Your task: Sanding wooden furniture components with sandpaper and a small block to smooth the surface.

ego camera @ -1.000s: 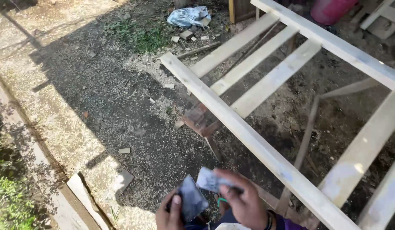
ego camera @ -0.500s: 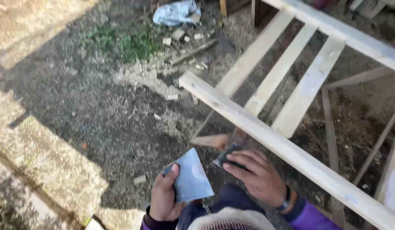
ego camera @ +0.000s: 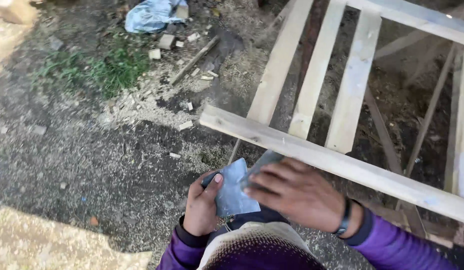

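- The left hand (ego camera: 202,207) sits at 6 o'clock in the head view, thumb up, fingers closed around the lower left part of a grey sheet of sandpaper (ego camera: 233,192).
- The thumb presses on the face of the sheet at its left edge; the other fingers are behind the sheet and hidden.
- The right hand (ego camera: 297,192) lies just to the right, at 5 o'clock, palm down, fingers bent over a second dark grey piece (ego camera: 262,162) that sticks out toward 11 o'clock from under the fingertips.
- The right fingers grip this piece; the grip point itself is covered by the fingers.
- The 2 grey pieces overlap or touch between the hands; which lies on top cannot be told.
- A dark band (ego camera: 345,217) circles the right wrist, and purple sleeves (ego camera: 392,245) cover both forearms.
- A pale wooden frame (ego camera: 342,165) crosses from 9 o'clock of the hands out to 3 o'clock; its near rail passes just above the right hand's knuckles.
- 3 slats (ego camera: 352,85) run from that rail toward 12 o'clock, parallel and spaced apart.
- The ground (ego camera: 92,160) at 9 o'clock is dark soil covered with sawdust and small wood offcuts.
- A grass patch (ego camera: 114,67) lies at 11 o'clock, and a crumpled blue-grey bag (ego camera: 152,14) lies beyond it at the top edge.
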